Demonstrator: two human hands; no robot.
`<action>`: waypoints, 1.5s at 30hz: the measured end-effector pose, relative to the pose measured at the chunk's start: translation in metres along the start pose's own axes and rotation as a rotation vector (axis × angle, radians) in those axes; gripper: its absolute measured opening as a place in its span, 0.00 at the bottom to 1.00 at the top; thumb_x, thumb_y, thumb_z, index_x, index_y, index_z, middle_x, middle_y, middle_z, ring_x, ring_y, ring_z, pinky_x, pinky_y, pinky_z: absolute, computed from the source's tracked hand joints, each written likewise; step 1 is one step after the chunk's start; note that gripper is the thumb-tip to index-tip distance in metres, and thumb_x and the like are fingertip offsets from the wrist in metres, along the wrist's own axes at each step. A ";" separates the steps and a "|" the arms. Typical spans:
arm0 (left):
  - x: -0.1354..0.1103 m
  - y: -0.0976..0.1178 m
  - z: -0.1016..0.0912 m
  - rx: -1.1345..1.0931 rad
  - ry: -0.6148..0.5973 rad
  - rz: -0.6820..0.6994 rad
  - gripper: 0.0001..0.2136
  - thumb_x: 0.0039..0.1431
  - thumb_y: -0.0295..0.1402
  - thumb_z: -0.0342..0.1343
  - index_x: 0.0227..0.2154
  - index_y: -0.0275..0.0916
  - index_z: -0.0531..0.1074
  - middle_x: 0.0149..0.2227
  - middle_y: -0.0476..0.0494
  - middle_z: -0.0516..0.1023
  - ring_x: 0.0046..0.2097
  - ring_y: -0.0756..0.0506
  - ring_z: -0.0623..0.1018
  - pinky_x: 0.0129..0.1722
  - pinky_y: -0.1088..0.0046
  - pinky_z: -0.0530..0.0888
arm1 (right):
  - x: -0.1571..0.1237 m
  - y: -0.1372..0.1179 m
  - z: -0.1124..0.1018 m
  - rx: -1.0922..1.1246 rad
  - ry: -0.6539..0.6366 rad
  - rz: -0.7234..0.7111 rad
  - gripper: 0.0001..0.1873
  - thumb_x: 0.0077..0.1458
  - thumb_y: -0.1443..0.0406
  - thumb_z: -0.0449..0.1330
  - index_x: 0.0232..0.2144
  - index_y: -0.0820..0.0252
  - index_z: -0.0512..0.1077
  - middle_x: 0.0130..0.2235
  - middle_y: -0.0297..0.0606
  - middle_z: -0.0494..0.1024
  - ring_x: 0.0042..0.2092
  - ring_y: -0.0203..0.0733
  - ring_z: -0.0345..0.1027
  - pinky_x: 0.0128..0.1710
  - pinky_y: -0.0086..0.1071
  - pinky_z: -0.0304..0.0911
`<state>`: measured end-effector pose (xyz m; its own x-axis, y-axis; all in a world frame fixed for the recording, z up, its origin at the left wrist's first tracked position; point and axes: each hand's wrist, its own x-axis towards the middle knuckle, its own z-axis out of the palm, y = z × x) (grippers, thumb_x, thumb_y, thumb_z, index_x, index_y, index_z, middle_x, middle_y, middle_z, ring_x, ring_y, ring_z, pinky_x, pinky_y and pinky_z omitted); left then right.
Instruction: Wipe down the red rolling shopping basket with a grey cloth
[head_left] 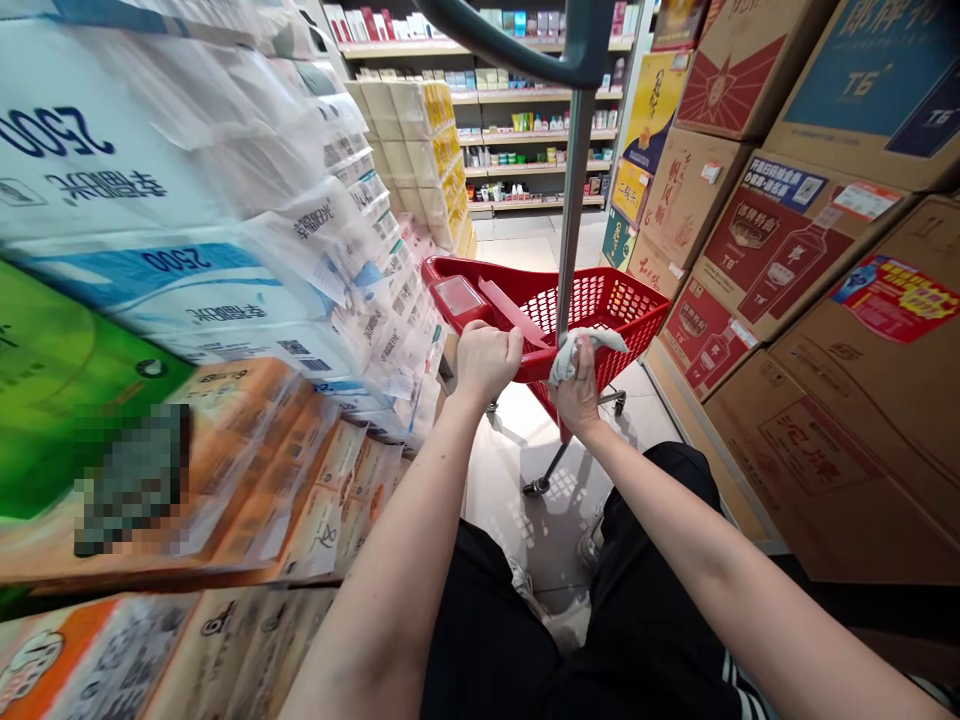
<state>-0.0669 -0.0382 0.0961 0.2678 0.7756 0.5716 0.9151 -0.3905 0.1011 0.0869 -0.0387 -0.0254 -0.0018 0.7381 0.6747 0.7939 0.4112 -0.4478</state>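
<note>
A red plastic shopping cart (517, 300) on wheels stands in front of me, with a grey metal post (571, 200) rising from its near side to a dark handle (510, 50) above. My left hand (489, 360) is closed around the cart's near rim, left of the post. Just right of it, my right hand (576, 390) grips a crumpled white cloth (600, 340), which lies against the rim at the foot of the post. A pink flap (514, 312) tilts inside the cart near my left hand.
Stacked packs of tissue paper (202, 180) rise close on my left. Cardboard cartons (802, 250) line the right side. Shelves (540, 95) of small boxes and bottles cross the far end, beyond a yellow-and-white stack (420, 140). Pale floor tiles (517, 230) run between.
</note>
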 end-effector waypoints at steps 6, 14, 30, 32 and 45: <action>0.002 0.012 0.003 0.006 0.020 -0.010 0.27 0.64 0.36 0.35 0.17 0.37 0.74 0.21 0.41 0.76 0.28 0.46 0.74 0.45 0.63 0.64 | -0.024 0.026 -0.010 0.016 -0.060 0.059 0.33 0.61 0.62 0.45 0.64 0.69 0.42 0.65 0.57 0.44 0.66 0.55 0.36 0.60 0.56 0.48; 0.002 0.018 0.006 0.019 0.043 -0.011 0.28 0.64 0.36 0.34 0.18 0.37 0.75 0.20 0.42 0.75 0.26 0.47 0.73 0.46 0.64 0.64 | 0.041 -0.036 -0.047 0.289 0.112 0.078 0.29 0.65 0.58 0.35 0.65 0.60 0.39 0.64 0.47 0.51 0.66 0.44 0.40 0.63 0.48 0.44; -0.006 0.004 -0.010 -0.198 0.133 -0.127 0.19 0.66 0.36 0.33 0.31 0.39 0.70 0.30 0.44 0.76 0.34 0.45 0.74 0.42 0.67 0.65 | 0.072 -0.039 -0.046 0.208 -0.030 -0.025 0.31 0.62 0.51 0.41 0.60 0.64 0.49 0.54 0.54 0.64 0.55 0.55 0.61 0.52 0.49 0.60; -0.006 0.004 -0.009 -0.236 0.163 -0.170 0.16 0.66 0.38 0.35 0.37 0.39 0.67 0.33 0.43 0.76 0.36 0.44 0.74 0.40 0.67 0.65 | 0.096 -0.052 -0.058 0.199 0.019 -0.012 0.32 0.62 0.50 0.39 0.60 0.64 0.49 0.56 0.56 0.61 0.56 0.57 0.59 0.53 0.51 0.58; -0.003 0.019 -0.004 -0.470 0.278 -0.183 0.16 0.66 0.38 0.36 0.52 0.38 0.57 0.38 0.43 0.74 0.39 0.45 0.74 0.41 0.68 0.67 | 0.094 -0.029 -0.053 0.154 0.064 -0.070 0.31 0.62 0.50 0.38 0.57 0.66 0.52 0.48 0.57 0.68 0.50 0.56 0.66 0.44 0.49 0.65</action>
<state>-0.0517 -0.0494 0.0993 -0.0299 0.7164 0.6970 0.6899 -0.4899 0.5330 0.0959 -0.0102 0.0821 -0.0112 0.6710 0.7413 0.6905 0.5414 -0.4796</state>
